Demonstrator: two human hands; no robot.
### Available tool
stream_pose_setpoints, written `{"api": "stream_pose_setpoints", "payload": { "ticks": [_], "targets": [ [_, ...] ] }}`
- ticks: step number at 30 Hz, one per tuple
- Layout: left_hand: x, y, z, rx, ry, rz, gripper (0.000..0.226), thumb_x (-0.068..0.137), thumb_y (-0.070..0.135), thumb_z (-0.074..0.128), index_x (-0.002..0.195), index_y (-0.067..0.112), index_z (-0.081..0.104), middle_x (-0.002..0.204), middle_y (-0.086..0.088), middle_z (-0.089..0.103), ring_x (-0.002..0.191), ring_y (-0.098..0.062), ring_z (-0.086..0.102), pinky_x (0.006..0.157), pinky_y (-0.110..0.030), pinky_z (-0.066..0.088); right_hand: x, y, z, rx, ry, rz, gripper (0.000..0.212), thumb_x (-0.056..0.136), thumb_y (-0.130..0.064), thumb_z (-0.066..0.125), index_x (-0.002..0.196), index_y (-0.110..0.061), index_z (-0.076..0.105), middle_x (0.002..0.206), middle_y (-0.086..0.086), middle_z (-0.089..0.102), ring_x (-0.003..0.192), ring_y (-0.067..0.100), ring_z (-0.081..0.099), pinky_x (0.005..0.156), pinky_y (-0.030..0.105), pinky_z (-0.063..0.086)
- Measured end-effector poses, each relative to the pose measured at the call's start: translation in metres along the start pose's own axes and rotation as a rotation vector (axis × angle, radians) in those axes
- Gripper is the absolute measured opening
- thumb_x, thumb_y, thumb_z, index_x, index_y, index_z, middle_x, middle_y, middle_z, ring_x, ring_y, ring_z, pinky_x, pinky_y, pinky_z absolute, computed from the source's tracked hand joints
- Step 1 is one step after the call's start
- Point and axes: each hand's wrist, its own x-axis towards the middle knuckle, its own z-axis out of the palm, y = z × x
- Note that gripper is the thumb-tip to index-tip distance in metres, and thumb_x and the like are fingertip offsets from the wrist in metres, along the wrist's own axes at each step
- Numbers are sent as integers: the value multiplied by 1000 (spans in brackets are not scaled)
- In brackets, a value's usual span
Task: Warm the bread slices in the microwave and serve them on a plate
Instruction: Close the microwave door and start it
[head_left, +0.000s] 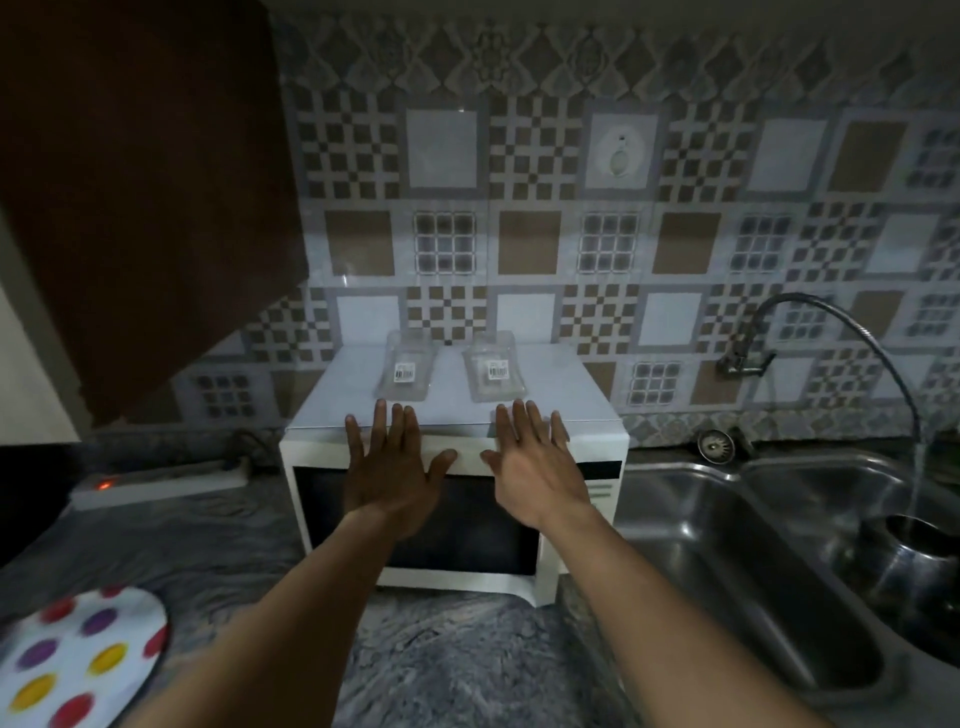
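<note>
A white microwave stands on the grey counter against the tiled wall, its dark door closed. On its top lie two clear plastic packs with barcode labels, one at the left and one at the right; their contents are too dim to make out. My left hand and my right hand are stretched out in front of the microwave's upper front edge, fingers spread, holding nothing. A white plate with coloured dots sits on the counter at the bottom left.
A steel double sink lies right of the microwave, with a curved tap above it and a steel pot in the far basin. A white power strip with a red light lies left of the microwave. A dark cabinet hangs upper left.
</note>
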Motion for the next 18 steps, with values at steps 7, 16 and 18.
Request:
{"api": "stream_pose_setpoints", "payload": {
  "ticks": [7,16,18],
  "targets": [
    [8,-2,3,-19,33,-6,88,91,70,0,152,13,28,160,-5,29,152,-24,5,118,-55,-13,14,10,9,76,67,-1,61,103,-39,40,152,-4,32,154,16,37,147,29,26,124,46,8],
    [19,-11,-11,-142,80,28,78,87,77,27,137,21,48,139,2,56,135,-16,45,121,-54,1,20,11,3,82,49,19,49,99,-39,45,138,-9,52,134,9,57,131,25,47,122,48,16],
    [21,-11,-15,-160,58,8,78,85,79,31,137,24,49,140,4,56,134,-15,45,121,-53,1,23,10,0,84,20,32,44,98,-38,47,132,-11,56,130,8,60,128,24,50,121,48,16]
  ]
}}
